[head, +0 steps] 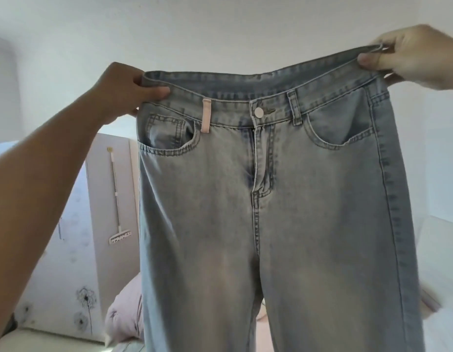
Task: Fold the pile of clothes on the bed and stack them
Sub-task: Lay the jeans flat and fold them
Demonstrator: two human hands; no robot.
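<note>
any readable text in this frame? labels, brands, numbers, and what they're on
None readable.
Jeans: no printed label or brand tag shows; the pink belt loop is plain.
Waist button: pale and smooth at this size, any stamping too blurred to tell.
Wall behind, with the dandelion decal and the hanging long-handled tool: no lettering.

Jeans [271, 199] legs beyond bottom edge

No readable text (jeans included)
</note>
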